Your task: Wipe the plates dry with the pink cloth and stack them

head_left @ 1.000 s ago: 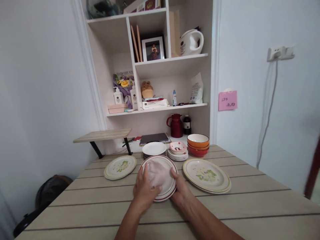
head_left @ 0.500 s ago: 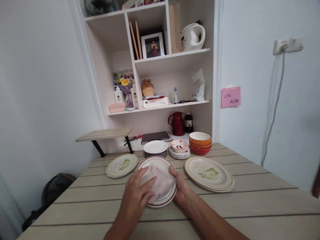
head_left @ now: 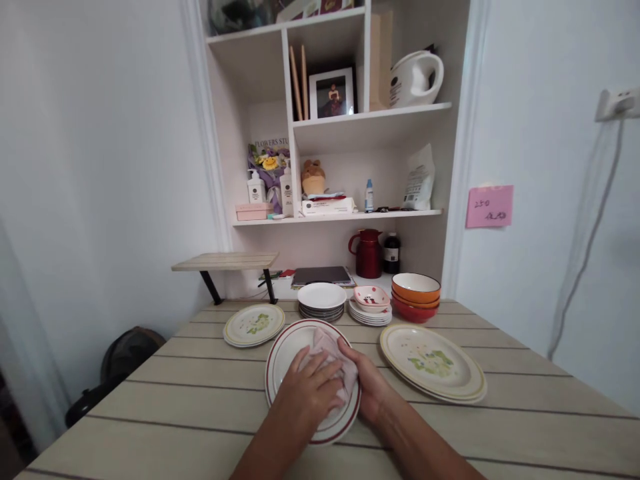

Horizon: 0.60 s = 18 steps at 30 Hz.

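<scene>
A white plate [head_left: 285,360] with dark red rings is tilted up in front of me over the table. My right hand [head_left: 373,387] grips its right edge, thumb on the upper side and fingers around the rim. A pale pink cloth [head_left: 349,373] lies bunched on the plate's face. My left hand [head_left: 311,393] presses the cloth against the plate, fingers somewhat spread and covering part of it. Whether another plate lies beneath this one is hidden.
Floral plates [head_left: 255,325] sit on the left, larger floral plates [head_left: 433,363] on the right. Behind stand stacked white plates [head_left: 322,296], small dishes [head_left: 371,299] and orange and red bowls [head_left: 416,287]. A small raised shelf [head_left: 225,261] is at the back left of the table [head_left: 165,400].
My left hand has slid the cloth toward the plate's upper right, and its fingers lie flatter over it. The plate tilts more toward me. The view has turned slightly left.
</scene>
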Motion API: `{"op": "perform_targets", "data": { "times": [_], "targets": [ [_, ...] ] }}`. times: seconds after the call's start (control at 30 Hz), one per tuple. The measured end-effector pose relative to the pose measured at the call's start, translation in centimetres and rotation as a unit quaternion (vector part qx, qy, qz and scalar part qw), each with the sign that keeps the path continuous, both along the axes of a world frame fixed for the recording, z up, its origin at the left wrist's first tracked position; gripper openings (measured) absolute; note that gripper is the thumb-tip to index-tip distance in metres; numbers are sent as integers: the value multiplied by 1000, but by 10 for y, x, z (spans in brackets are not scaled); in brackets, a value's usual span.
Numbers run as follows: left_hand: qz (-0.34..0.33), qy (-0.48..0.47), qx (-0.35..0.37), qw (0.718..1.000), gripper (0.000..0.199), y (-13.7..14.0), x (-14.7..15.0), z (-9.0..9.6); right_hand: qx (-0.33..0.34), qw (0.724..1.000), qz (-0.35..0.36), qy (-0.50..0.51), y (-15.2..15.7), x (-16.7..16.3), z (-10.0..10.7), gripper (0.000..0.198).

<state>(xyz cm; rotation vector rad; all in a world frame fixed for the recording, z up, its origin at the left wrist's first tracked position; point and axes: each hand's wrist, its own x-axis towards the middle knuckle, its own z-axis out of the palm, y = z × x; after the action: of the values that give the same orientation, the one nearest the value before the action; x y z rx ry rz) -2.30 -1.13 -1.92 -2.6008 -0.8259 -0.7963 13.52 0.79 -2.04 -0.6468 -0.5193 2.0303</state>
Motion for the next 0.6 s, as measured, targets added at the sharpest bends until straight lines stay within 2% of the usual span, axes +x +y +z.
{"op": "perform_targets", "data": {
  "times": [0.23,0.43,0.6],
  "targets": [
    [43,-71,29,996,22,17,17,-9,11,999,-10,32,9,4,-6,40],
    [148,-88,15,985,25,22,24,0,11,996,-86,37,13,1,-9,36],
    [211,-86,40,973,27,24,23,1,24,993,-96,63,13,0,-6,38]
  ]
}}
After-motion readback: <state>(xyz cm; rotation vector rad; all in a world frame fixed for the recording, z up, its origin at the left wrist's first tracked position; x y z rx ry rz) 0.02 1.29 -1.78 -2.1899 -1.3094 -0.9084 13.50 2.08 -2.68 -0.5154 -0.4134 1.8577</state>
